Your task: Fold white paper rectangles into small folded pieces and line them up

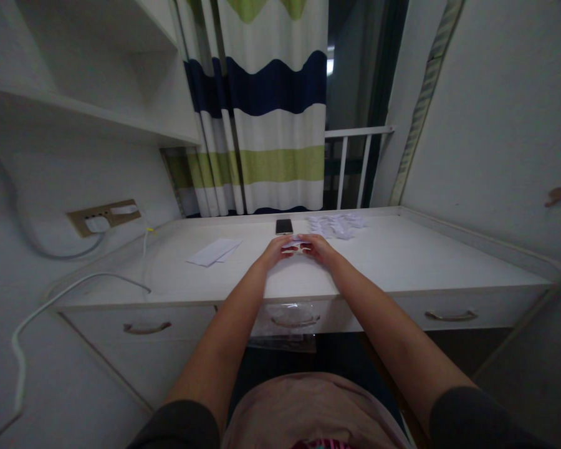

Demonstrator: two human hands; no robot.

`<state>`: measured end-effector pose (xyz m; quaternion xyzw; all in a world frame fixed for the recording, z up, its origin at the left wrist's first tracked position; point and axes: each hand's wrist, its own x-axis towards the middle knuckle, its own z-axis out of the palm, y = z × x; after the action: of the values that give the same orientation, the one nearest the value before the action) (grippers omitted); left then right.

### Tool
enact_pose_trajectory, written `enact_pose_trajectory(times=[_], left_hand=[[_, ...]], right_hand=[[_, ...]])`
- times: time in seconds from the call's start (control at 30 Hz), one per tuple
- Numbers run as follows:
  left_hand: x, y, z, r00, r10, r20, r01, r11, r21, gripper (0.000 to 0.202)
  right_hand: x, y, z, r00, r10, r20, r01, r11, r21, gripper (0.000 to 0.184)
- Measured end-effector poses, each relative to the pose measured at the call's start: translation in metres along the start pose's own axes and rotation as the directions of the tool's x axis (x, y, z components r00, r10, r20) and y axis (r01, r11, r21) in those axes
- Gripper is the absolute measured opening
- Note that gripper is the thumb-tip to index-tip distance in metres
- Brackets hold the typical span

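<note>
My left hand (277, 250) and my right hand (318, 248) meet over the middle of the white desk, fingers curled towards each other. Between the fingertips they grip a small piece of white paper (296, 239), mostly covered by the fingers; its exact shape is too small to make out. Just beyond the hands lies a dark phone (283, 227). Behind and to the right of them is a loose pile of small folded white papers (339, 225). Left of my left hand, flat white sheets of paper (214, 252) rest overlapping on the desk.
The desk (416, 255) has a raised edge at the back and right, with drawers in front. Clear plastic (290, 312) hangs at the middle drawer handle. A white cable (88, 279) crosses the left corner below a wall socket (103, 217). A striped curtain (280, 137) hangs behind.
</note>
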<state>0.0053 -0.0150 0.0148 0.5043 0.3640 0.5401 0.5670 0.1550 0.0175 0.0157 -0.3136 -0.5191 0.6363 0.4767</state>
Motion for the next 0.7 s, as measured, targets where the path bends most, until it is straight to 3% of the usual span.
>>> enact_pose_trajectory(times=[0.43,0.7], left_hand=[[0.0036,-0.0007,-0.0022,0.993,0.104,-0.051,-0.103,0.994,0.025,0.032],[0.0009,0.0015,-0.0007,0.993,0.095,-0.072,-0.095,0.995,-0.002,0.023]], right_hand=[[0.0059,0.0025,-0.0040,1.000,-0.010,-0.028,0.011,0.999,0.038,0.006],[0.0049,0.0016,-0.0027,0.999,0.008,-0.041,-0.005,0.998,0.067,0.008]])
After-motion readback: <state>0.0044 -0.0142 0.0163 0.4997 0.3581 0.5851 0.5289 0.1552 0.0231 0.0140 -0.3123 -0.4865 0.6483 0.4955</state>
